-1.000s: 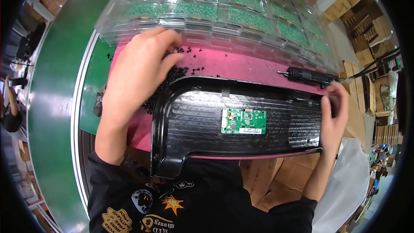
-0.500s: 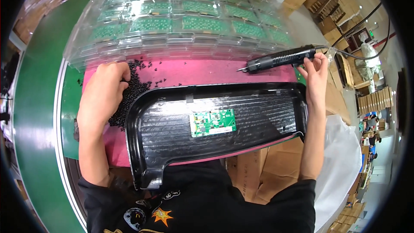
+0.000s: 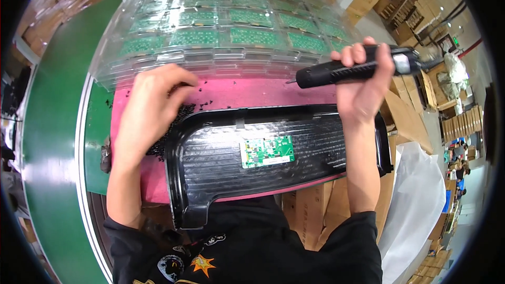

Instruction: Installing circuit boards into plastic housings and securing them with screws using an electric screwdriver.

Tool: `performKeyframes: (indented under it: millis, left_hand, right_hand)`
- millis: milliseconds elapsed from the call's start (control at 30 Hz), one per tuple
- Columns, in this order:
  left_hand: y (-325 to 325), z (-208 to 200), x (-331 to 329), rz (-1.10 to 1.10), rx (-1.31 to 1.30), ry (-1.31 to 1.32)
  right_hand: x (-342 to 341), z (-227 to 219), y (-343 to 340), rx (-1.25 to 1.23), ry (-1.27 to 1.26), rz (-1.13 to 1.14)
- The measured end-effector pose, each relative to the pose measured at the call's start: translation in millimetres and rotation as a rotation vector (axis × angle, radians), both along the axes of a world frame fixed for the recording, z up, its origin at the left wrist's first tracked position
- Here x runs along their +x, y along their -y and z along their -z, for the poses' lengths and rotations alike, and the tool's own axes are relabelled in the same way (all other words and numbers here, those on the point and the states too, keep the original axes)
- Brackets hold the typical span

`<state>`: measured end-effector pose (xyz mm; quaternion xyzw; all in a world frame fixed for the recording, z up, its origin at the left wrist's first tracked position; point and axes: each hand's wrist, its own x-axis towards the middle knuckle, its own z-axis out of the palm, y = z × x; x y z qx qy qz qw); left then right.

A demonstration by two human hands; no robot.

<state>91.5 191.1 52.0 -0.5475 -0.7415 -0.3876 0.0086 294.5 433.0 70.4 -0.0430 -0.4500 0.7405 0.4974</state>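
My right hand [image 3: 363, 87] is wrapped round a black electric screwdriver [image 3: 336, 72], its bit pointing left above the pink mat. Over the heap of small black screws [image 3: 184, 113] is my left hand [image 3: 152, 108], slightly blurred, its fingers curled and the thumb close to the forefinger. Whatever sits between those fingertips is too small to make out. In front of me lies a black ribbed plastic housing [image 3: 215, 179], hollow side up. On its inner face rests a green circuit board [image 3: 267, 151], with neither hand touching it.
Stacked clear plastic trays [image 3: 210, 52] of green circuit boards stand behind the pink mat [image 3: 247, 88]. A green surface [image 3: 58, 152] runs along the left. Cardboard boxes [image 3: 307, 210] and a white plastic sheet [image 3: 415, 200] are at the near right. A cable trails right from the screwdriver.
My right hand has closed round the screwdriver and shifted it a little, now gripping its body. My left hand has moved right across the screws. The view has shifted slightly.
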Motion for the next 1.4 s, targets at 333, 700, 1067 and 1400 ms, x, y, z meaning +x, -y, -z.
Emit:
performKeyframes:
  millis: [333,700,1067,1400]
  left_hand:
    - [-9,1,51,0.389,0.244,0.545]
    - [-4,0,50,0.477,0.208,0.835]
    - [-8,7,49,0.526,0.190,0.067]
    - [-6,5,50,0.395,0.286,0.082]
  right_hand:
    - [5,-24,85,-0.068,-0.230,-0.365]
    - [17,-29,96,0.026,-0.237,-0.311]
    - [24,-25,96,0.063,-0.220,-0.310]
    - [37,-34,98,0.262,-0.087,-0.226]
